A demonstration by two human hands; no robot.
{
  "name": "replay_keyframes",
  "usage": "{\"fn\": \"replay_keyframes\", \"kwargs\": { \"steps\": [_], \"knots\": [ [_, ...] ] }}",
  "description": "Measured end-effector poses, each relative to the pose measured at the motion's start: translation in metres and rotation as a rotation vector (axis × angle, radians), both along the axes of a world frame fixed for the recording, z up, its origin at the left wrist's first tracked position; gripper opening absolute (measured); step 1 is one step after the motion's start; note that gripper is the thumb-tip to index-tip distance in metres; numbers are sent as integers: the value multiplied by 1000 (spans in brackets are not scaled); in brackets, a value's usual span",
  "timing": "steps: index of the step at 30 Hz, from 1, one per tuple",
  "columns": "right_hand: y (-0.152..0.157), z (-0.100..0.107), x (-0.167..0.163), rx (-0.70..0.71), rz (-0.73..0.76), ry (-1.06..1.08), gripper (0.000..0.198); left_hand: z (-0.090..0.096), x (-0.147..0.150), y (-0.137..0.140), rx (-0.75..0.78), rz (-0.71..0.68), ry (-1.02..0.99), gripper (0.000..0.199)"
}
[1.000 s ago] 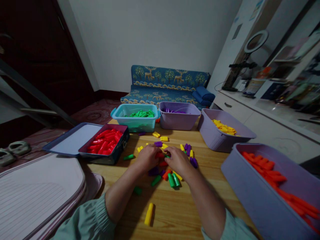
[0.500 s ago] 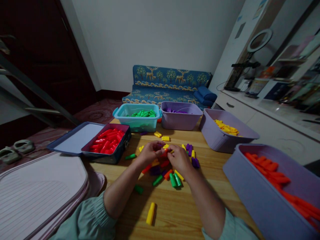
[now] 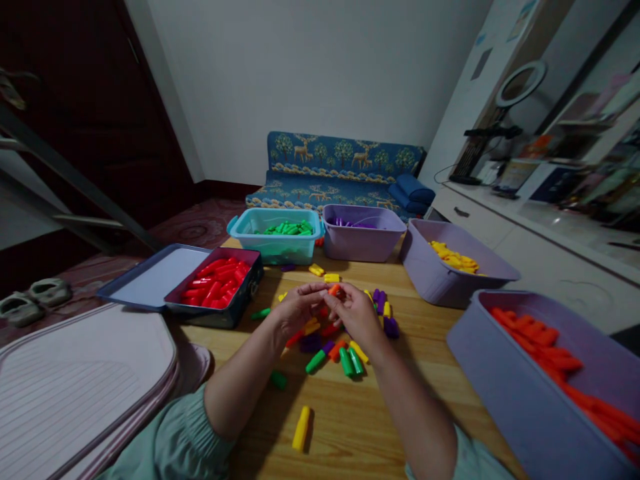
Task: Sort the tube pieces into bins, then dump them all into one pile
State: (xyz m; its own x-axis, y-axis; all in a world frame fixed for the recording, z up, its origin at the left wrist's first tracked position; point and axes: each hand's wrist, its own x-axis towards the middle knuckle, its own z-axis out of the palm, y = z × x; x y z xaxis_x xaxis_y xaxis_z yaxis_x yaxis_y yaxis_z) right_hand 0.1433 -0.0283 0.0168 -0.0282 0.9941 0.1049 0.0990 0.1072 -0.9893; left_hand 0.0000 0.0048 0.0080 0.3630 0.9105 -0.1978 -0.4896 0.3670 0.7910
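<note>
My left hand [image 3: 303, 305] and my right hand [image 3: 354, 311] meet over a loose pile of coloured plastic pieces. Between their fingertips is a small orange plastic piece [image 3: 334, 289], and both hands are closed around it. Fingers partly hide it. On the wooden table [image 3: 360, 427] below lie purple pieces [image 3: 311, 343], two upright-looking green pieces [image 3: 351, 362], another green piece [image 3: 316, 361] and an orange one [image 3: 337, 351]. Nearer to me lies a single yellow tapered piece [image 3: 301, 429]. More yellow pieces [image 3: 331, 278] lie beyond my hands.
A navy case [image 3: 240, 300] with red pieces stands open at left. Along the back are a turquoise bin [image 3: 275, 250] with green pieces and a lilac bin [image 3: 363, 247] with purple ones. Lilac bins with yellow [image 3: 435, 283] and orange [image 3: 500, 373] pieces stand at right.
My hands have lifted slightly and come closer together. The orange piece now shows above my fingertips. The pieces on the table look unmoved.
</note>
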Motion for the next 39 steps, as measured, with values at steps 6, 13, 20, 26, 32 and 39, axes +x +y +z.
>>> {"fn": "replay_keyframes", "kwargs": {
  "steps": [6, 13, 20, 26, 32, 39],
  "knots": [
    [3, -2, 12, 32, -171, -30, 28, -3, -7, 4, 556, 103, 736, 15],
    [9, -6, 20, 14, -197, -91, 21, -12, -1, -1, 1195, -112, 1203, 43],
    [9, -7, 18, 35, -147, -88, 27, -17, -3, 2, 1165, -58, 1350, 40],
    [6, -3, 19, 42, -123, -134, 36, -16, -5, 3, 1059, 16, 1335, 22],
    [5, -1, 19, 31, -132, -112, 36, -1, -3, 3, 469, 172, 562, 27],
    [-1, 6, 4, -29, -45, 89, 35, 1, -2, 1, 170, 47, 180, 40]
  ]
}}
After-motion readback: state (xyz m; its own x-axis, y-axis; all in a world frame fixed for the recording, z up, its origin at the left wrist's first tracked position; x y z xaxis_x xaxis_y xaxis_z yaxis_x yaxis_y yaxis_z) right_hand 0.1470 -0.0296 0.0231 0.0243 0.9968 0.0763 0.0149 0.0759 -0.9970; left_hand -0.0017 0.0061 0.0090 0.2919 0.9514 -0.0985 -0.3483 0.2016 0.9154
